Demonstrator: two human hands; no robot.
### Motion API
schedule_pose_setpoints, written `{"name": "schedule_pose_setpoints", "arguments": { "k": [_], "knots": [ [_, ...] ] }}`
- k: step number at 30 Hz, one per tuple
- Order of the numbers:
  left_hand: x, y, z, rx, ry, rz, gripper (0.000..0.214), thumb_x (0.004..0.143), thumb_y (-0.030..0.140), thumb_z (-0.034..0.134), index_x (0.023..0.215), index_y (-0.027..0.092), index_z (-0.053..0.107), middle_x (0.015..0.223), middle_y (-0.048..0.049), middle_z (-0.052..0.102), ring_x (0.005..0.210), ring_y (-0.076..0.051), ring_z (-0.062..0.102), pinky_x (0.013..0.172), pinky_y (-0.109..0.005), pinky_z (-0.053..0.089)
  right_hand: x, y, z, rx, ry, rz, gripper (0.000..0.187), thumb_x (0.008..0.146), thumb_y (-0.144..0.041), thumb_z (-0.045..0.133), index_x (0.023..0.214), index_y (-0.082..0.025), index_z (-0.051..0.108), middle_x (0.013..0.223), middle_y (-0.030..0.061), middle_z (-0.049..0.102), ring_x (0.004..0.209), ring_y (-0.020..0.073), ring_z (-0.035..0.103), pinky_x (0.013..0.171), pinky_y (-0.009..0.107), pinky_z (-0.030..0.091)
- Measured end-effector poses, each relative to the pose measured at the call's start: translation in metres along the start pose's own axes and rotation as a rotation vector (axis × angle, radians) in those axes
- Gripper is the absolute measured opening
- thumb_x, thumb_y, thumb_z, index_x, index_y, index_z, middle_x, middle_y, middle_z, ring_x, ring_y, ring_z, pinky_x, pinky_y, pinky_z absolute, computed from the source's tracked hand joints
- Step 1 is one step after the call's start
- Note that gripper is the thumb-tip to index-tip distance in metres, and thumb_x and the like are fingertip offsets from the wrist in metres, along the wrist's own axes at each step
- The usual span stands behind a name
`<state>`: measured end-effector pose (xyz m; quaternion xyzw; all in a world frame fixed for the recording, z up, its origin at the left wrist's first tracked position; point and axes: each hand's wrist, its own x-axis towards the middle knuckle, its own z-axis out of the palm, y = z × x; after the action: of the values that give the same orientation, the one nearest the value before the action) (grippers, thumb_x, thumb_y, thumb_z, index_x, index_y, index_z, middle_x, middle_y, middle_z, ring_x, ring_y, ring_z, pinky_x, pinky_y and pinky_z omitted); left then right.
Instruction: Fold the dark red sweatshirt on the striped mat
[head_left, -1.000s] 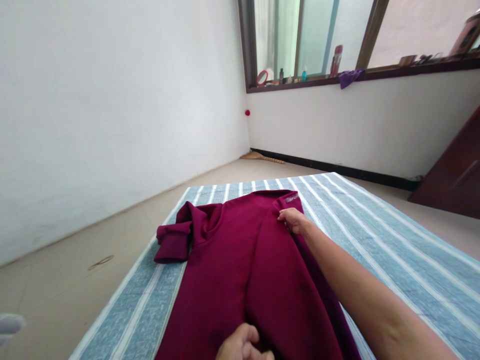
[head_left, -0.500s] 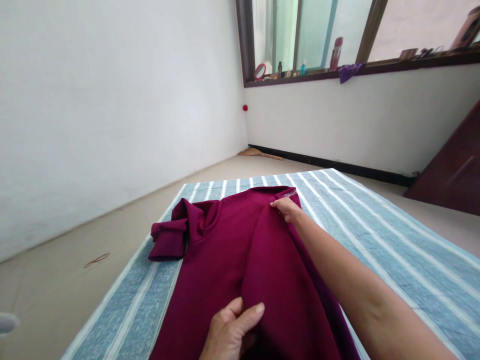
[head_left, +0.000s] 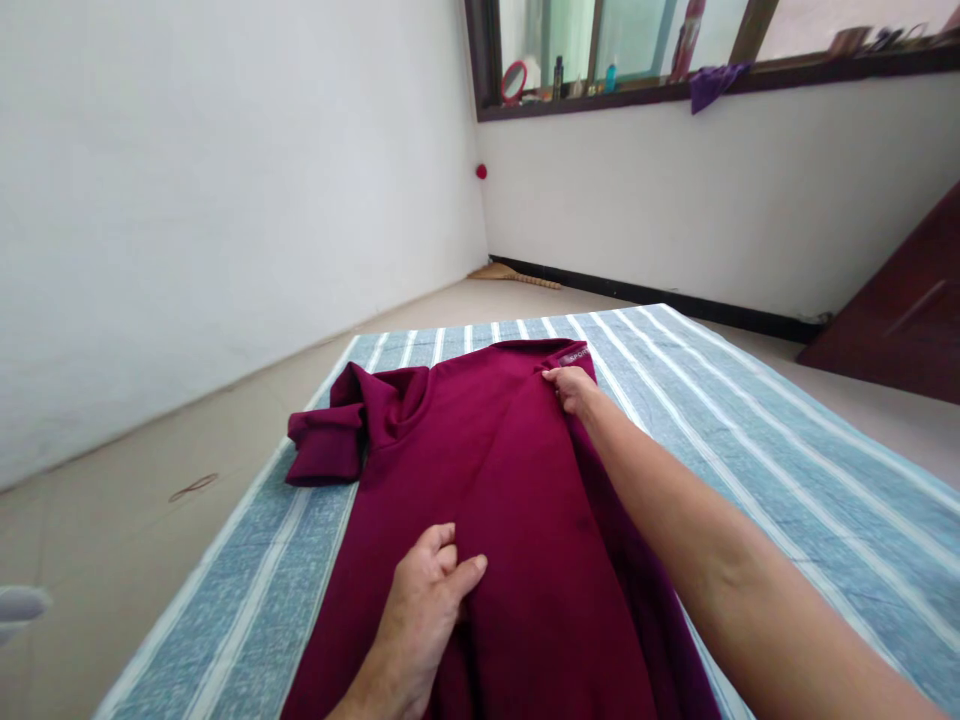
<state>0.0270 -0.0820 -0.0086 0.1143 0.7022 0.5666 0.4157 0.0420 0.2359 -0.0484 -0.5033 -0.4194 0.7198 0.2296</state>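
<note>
A maroon sweatshirt (head_left: pixel 405 500) lies on the striped bedcover, with its left-side sleeve (head_left: pixel 330 440) bunched and folded back on itself. Part of its right side is turned over toward the middle, making a long lengthwise fold. Near the far end, by pale printed lettering, my right hand (head_left: pixel 574 388) pinches the cloth, fingers closed. Closer to me, my left hand (head_left: pixel 431 595) is closed on the edge of the fold, thumb on top; some of its fingers are hidden. Darker purple cloth shows under the right forearm.
The blue and white striped bedcover (head_left: pixel 750 470) spreads to the right. A hair-tie-like loop (head_left: pixel 193 488) lies on the floor at left. A broom (head_left: pixel 514 275) rests in the far corner. Bottles, a round mirror (head_left: pixel 514 82) and a purple cloth (head_left: pixel 712 85) are on the windowsill.
My left hand has moved a little forward and left with the folded edge, and the turned-over cloth looks flatter. My right hand keeps its hold. The view has tilted down slightly.
</note>
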Motion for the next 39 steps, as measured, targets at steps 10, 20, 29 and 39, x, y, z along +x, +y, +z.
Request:
{"name": "schedule_pose_setpoints", "arguments": {
  "k": [10,20,29,39],
  "knots": [
    [0.012,-0.015,-0.007,0.757,0.228,0.78,0.041,0.076,0.03,0.058,0.114,0.014,0.056,0.113,-0.0167,0.063,0.104,-0.031,0.062,0.085,-0.048,0.054,-0.005,0.003,0.002,0.016,0.107,-0.065,0.022,0.093,-0.03,0.056,0.108,-0.014,0.058,0.099,0.0044,0.061,0.077,0.0127,0.061,0.065,0.028,0.054],
    [-0.03,-0.028,0.065,1.185,-0.634,0.738,0.089,0.079,0.071,0.043,0.143,0.008,0.036,0.152,-0.0218,0.024,0.141,-0.037,0.015,0.112,-0.059,0.021,-0.004,0.006,0.005,-0.198,0.197,-0.196,0.023,0.092,-0.03,0.056,0.108,-0.014,0.058,0.099,0.0045,0.061,0.077,0.0128,0.061,0.065,0.028,0.054],
    [-0.026,-0.047,0.068,1.207,-0.628,0.76,0.084,0.084,0.069,0.037,0.146,0.012,0.029,0.156,-0.0151,0.015,0.144,-0.029,0.006,0.117,-0.053,0.005,-0.064,0.004,0.004,-0.781,0.212,-0.664,0.021,0.091,-0.023,0.05,0.109,-0.015,0.058,0.119,0.0162,0.053,0.117,0.0323,0.044,0.098,0.049,0.033],
    [-0.047,-0.027,0.075,1.26,-0.568,0.73,0.073,0.086,0.055,0.047,0.142,0.01,0.035,0.153,-0.0177,0.026,0.143,-0.03,0.016,0.115,-0.054,0.013,-0.1,0.061,-0.001,-1.333,-0.067,-0.916,0.038,0.091,-0.048,0.05,0.113,-0.017,0.055,0.12,0.0125,0.054,0.119,0.0284,0.041,0.101,0.044,0.029]
  ]
}}
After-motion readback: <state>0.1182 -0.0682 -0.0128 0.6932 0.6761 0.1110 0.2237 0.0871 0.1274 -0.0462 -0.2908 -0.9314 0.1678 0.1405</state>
